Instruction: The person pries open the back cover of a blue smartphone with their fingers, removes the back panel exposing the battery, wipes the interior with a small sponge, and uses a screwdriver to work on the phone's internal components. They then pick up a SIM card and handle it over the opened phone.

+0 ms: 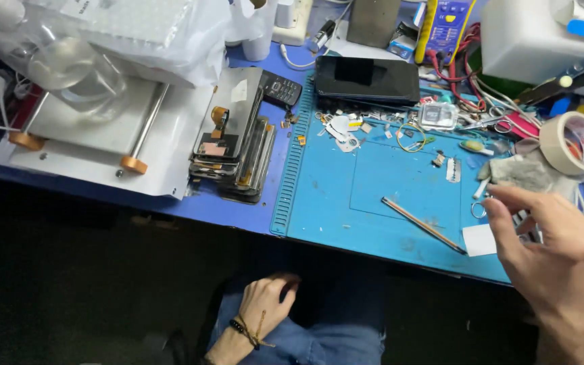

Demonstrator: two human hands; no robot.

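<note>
- Down nearest, the left hand (pixel 265 304) rests on the person's denim-clad thigh (pixel 319 341), fingers loosely curled and holding nothing, a dark cord bracelet (pixel 246 331) at the wrist.
- To the right, the right hand (pixel 549 250) hovers over the near right edge of the blue work mat (pixel 346 203), fingers bent and slightly spread; it seems to grip nothing, though the fingertips are partly hidden.
- Just beside its thumb lies a small white paper square (pixel 479 240), touching the tip of a thin rod-like tool (pixel 422 224) that lies slanted on the mat.
- A small metal ring (pixel 478 210) sits near the fingertips, with a grey crumpled cloth (pixel 525 174) just beyond.
- Farther right stands a roll of beige tape (pixel 574 143).
- Left of the mat, a stack of phone screens (pixel 234 145) lies on the blue table, beside a metal plate device (pixel 96 128) with orange knobs.
- At the far edge of the mat lies a dark phone (pixel 366 79), with small parts scattered in front of it and a multimeter (pixel 444 27) behind.
</note>
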